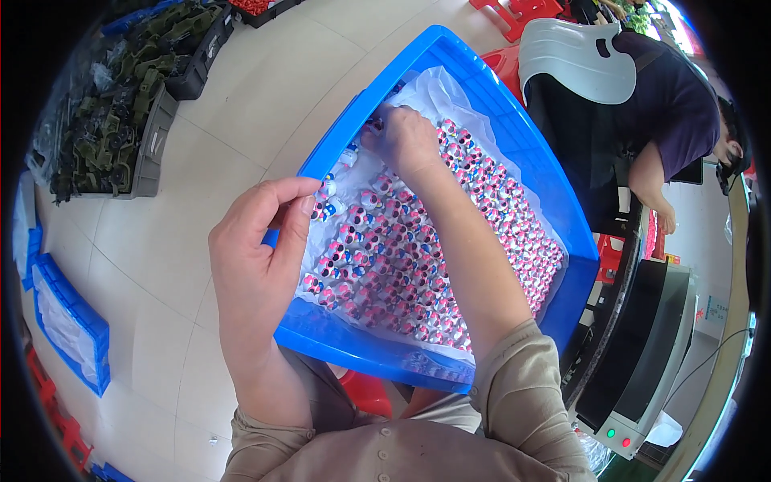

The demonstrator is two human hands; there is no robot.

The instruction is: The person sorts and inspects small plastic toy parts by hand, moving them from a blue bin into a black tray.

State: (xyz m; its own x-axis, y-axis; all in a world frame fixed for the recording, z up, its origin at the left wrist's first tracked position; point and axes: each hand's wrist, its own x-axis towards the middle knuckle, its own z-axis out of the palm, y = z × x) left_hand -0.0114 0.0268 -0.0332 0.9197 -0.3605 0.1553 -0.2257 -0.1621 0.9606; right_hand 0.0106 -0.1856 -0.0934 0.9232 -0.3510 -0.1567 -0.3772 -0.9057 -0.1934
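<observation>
A blue plastic bin (570, 217) lined with thin white sheeting (442, 88) stands in front of me. Rows of small toy figures (401, 249), white with pink tops and dark and blue patches, cover the lining. My left hand (261, 233) is at the bin's left rim, with thumb and forefinger closed on a small white and blue figure (324, 210). Inside the far left corner is my right hand (408, 143), palm down with its fingers curled in. A small figure shows at those fingertips, partly hidden by them.
Grey crates (148, 153) heaped with dark green parts stand on the tiled floor at the far left. A smaller blue bin (72, 325) lies nearer. At the right a person (675, 104) sits by a bench, and a machine (642, 345) with lit buttons stands closer to me.
</observation>
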